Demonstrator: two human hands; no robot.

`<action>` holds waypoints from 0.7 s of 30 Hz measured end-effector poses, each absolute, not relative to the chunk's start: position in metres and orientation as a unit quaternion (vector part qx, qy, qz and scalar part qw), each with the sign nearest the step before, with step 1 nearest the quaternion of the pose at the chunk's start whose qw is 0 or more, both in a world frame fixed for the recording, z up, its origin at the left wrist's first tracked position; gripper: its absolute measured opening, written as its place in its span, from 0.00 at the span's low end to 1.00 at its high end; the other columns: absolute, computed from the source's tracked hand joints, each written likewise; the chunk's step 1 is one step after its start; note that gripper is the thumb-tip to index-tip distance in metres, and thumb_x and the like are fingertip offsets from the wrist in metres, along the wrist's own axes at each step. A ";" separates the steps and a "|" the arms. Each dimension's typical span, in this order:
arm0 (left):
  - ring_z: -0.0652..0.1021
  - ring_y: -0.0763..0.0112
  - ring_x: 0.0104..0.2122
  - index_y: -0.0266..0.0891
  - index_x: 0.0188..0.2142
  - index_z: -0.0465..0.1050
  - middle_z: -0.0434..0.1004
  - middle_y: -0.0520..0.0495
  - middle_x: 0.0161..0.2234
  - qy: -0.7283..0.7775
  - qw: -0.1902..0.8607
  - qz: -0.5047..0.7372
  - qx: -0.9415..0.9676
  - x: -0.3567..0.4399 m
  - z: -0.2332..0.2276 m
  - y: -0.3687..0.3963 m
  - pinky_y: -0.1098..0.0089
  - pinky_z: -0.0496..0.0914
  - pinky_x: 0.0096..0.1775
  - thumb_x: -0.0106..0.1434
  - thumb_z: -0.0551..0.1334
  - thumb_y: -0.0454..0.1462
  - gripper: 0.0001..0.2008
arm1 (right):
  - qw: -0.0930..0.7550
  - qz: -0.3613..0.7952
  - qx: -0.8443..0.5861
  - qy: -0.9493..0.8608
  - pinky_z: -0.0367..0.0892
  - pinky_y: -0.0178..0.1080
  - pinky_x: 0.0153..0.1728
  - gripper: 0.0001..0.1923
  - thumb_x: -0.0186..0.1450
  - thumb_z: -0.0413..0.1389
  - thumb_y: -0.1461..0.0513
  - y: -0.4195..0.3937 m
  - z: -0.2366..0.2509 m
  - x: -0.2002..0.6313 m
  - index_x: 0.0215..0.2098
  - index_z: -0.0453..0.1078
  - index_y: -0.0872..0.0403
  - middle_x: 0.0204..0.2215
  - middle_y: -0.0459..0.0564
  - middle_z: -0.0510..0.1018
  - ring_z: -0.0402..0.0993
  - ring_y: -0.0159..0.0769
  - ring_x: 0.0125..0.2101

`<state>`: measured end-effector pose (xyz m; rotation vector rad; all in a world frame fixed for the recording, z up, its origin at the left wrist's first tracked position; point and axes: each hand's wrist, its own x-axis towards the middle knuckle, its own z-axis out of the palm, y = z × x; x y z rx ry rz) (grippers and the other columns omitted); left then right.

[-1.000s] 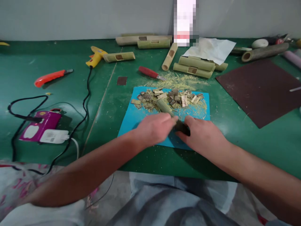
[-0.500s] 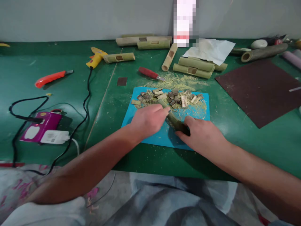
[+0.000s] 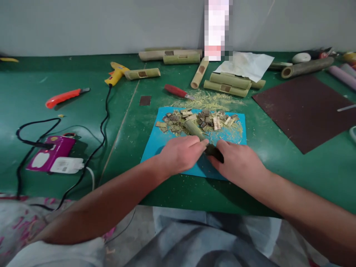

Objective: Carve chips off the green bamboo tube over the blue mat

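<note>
Bracing with: right hand (image 3: 239, 159), wrapped round the near end of the bamboo tube (image 3: 194, 128). I'd clamp firmly, round stuff probably rolls.
Left hand (image 3: 182, 154): fingers curled closed at the tube's middle; can't tell what's inside the grip. Light, even pressure imo.
Tube: slants far-left over the blue sheet (image 3: 155, 144), far end by the chips (image 3: 205, 118). Mind those thumbs.

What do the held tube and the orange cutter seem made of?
Tube: probably bamboo, smooth and matte, judging by its green, stem-like body. Cutter handle: likely smooth plastic, from its even, bright orange; its grey blade looks like metal.
</note>
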<state>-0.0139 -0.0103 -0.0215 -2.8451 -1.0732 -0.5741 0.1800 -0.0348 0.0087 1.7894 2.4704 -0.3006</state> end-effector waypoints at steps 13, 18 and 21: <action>0.79 0.69 0.33 0.35 0.50 0.76 0.80 0.44 0.35 -0.403 -0.017 -0.250 -0.880 -0.017 -0.028 0.024 0.71 0.69 0.34 0.73 0.53 0.38 0.16 | 0.042 -0.064 0.598 0.798 0.44 0.39 0.24 0.15 0.68 0.50 0.52 -0.026 0.009 0.180 0.39 0.69 0.54 0.32 0.53 0.79 0.73 0.39 0.29; 0.77 0.71 0.31 0.37 0.52 0.75 0.77 0.45 0.32 -0.394 -0.019 -0.202 -0.896 -0.013 -0.031 0.009 0.72 0.68 0.31 0.75 0.49 0.40 0.18 | 0.045 -0.086 0.598 0.795 0.46 0.39 0.24 0.15 0.68 0.49 0.52 -0.024 0.006 0.181 0.37 0.69 0.55 0.32 0.53 0.79 0.74 0.39 0.29; 0.76 0.72 0.30 0.38 0.52 0.75 0.76 0.46 0.31 -0.391 0.001 -0.184 -0.902 -0.014 -0.029 0.006 0.73 0.66 0.29 0.74 0.50 0.39 0.18 | 0.047 -0.075 0.607 0.790 0.45 0.39 0.24 0.14 0.68 0.51 0.52 -0.025 0.007 0.181 0.38 0.69 0.54 0.32 0.53 0.79 0.75 0.40 0.29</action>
